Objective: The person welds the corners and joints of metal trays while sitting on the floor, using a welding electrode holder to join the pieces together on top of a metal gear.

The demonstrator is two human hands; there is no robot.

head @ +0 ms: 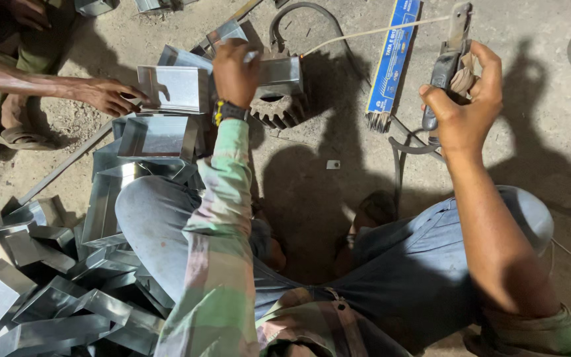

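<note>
Left hand [234,69], fingers pressed onto a folded metal channel [279,73] atop a gear [279,109]; right hand [464,99] grips an electrode holder [445,66]. Bare floor [338,132] between; stacked channels [67,284] crowd the near left.

The folded channel pieces of bright sheet metal [47,297] shine glossy and smooth, mirror-like in spots. The dark toothed steel gear [279,109] looks matt, rough and grimy. The concrete floor [536,119] is dusty and coarse. The blue cardboard packet of thin metal rods [391,59] has a slight sheen. The grey-handled electrode holder [443,73] looks like worn, dull plastic.
</note>
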